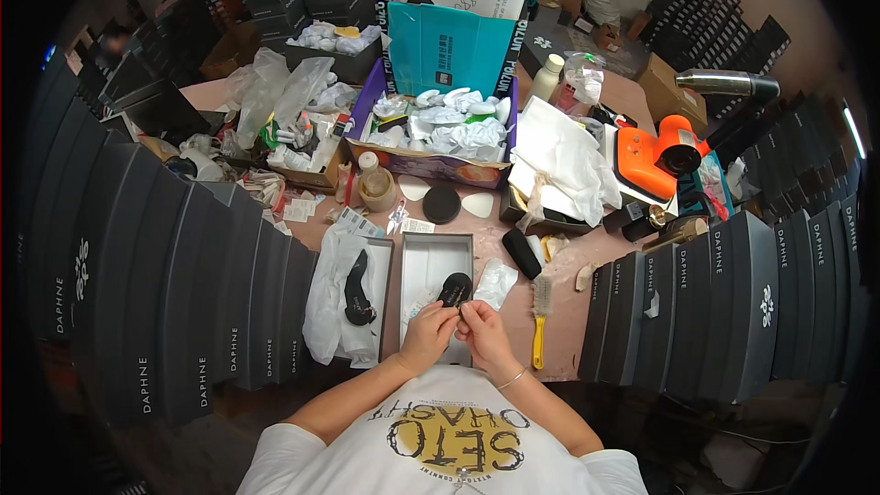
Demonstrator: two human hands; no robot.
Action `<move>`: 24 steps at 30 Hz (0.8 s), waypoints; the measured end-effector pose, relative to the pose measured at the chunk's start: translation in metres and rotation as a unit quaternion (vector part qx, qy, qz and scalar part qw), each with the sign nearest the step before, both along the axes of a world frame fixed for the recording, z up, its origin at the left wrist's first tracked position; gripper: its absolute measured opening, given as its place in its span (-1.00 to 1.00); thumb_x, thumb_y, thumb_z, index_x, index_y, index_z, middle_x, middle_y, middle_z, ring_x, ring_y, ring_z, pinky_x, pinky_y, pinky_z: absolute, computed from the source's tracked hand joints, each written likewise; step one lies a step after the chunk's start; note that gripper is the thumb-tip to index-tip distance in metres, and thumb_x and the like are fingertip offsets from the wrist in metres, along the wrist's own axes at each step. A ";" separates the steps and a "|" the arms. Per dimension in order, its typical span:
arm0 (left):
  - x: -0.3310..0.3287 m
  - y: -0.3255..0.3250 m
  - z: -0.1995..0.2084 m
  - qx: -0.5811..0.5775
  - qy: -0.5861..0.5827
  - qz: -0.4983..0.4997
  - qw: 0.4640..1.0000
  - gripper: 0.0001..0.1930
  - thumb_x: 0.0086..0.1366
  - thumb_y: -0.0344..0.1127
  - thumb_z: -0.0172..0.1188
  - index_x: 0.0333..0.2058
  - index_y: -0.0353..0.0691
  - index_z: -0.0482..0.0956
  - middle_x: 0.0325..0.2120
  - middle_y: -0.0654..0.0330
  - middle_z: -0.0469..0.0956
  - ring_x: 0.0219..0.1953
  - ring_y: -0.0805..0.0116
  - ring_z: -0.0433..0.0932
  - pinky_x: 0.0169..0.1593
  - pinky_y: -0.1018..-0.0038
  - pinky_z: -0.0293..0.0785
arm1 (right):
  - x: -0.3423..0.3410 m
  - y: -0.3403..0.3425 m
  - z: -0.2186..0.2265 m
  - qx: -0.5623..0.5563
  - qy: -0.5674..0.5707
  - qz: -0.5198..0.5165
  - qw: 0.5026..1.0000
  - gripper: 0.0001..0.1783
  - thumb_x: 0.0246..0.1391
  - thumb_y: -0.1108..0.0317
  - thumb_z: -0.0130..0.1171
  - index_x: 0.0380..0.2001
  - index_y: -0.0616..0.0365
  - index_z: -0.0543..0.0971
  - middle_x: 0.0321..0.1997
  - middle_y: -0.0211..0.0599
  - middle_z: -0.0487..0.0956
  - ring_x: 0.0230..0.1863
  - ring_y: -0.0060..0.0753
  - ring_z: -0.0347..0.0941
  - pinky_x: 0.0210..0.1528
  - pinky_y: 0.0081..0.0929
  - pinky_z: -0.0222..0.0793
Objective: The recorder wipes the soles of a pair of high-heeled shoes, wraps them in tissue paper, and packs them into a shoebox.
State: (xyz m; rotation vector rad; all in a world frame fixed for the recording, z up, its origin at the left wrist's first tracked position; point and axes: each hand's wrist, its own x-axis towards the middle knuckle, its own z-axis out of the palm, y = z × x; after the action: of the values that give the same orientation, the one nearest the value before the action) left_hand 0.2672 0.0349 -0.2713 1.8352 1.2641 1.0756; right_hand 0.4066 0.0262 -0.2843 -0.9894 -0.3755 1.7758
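Both my hands meet over a shallow box with a white inside, close to my body. From the fingers of my left hand a black shoe points away from me, its rounded end outermost. My right hand pinches at the near part of that shoe, its fingertips touching those of the left. My fingers hide most of the shoe's near end. Just to the left, a second black shoe lies on white tissue paper in another box.
Dark shoe boxes stand in rows at left and right. A yellow-handled brush, a black roll-shaped thing and crumpled white paper lie right of my hands. Beyond are a glue bottle, a round black tin and a purple carton.
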 end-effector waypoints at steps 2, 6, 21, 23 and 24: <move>0.000 -0.001 0.000 0.006 0.009 -0.001 1.000 -0.82 0.16 -0.44 0.15 -0.24 -0.32 0.56 -0.36 -0.02 0.58 -0.25 -0.06 0.55 -0.10 0.22 0.46 | -0.008 0.000 0.004 0.023 -0.039 -0.030 0.999 -0.87 0.16 0.34 0.13 -0.29 0.14 0.46 -0.50 -0.52 0.42 -0.52 -0.70 0.27 -0.48 -0.69 0.23; -0.009 0.000 -0.002 -0.026 0.041 -0.039 0.998 -0.82 0.18 -0.47 0.13 -0.21 -0.31 0.55 -0.34 -0.01 0.56 -0.28 0.02 0.55 -0.15 0.32 0.47 | -0.004 0.006 0.008 -0.010 -0.107 0.038 0.994 -0.88 0.13 0.34 0.17 -0.28 0.08 0.52 -0.41 -0.53 0.49 -0.47 -0.74 0.30 -0.43 -0.72 0.23; -0.015 0.007 -0.018 -0.396 -0.305 -0.122 0.858 -0.59 0.31 -0.43 0.06 0.11 -0.42 0.31 -0.13 0.19 0.48 -0.11 0.48 0.49 -0.01 0.59 0.38 | 0.053 0.037 0.002 0.010 -0.020 0.093 0.995 -0.71 0.20 0.28 0.06 -0.06 0.16 0.49 -0.19 -0.40 0.51 -0.24 -0.59 0.42 -0.25 -0.60 0.37; -0.014 0.006 -0.017 -0.400 -0.366 -0.094 0.835 -0.60 0.31 -0.44 0.05 0.10 -0.40 0.33 -0.12 0.18 0.49 -0.10 0.47 0.49 0.00 0.58 0.39 | 0.058 0.036 0.007 0.025 -0.113 0.122 0.986 -0.58 0.19 0.31 0.07 0.10 0.18 0.38 0.01 -0.41 0.47 -0.15 -0.60 0.41 -0.15 -0.58 0.38; -0.014 0.005 -0.017 -0.401 -0.396 -0.080 0.822 -0.61 0.30 -0.45 0.05 0.10 -0.38 0.34 -0.11 0.17 0.49 -0.09 0.46 0.49 0.00 0.57 0.39 | 0.056 0.032 0.009 0.052 -0.139 0.153 0.977 -0.55 0.17 0.33 0.09 0.11 0.18 0.37 0.00 -0.42 0.47 -0.15 -0.62 0.40 -0.14 -0.59 0.37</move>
State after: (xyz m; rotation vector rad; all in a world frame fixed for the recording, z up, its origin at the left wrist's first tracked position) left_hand 0.2531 0.0403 -0.2887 0.6939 0.8135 0.8564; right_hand 0.4626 0.0585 -0.2757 -1.1565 -0.8258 1.8680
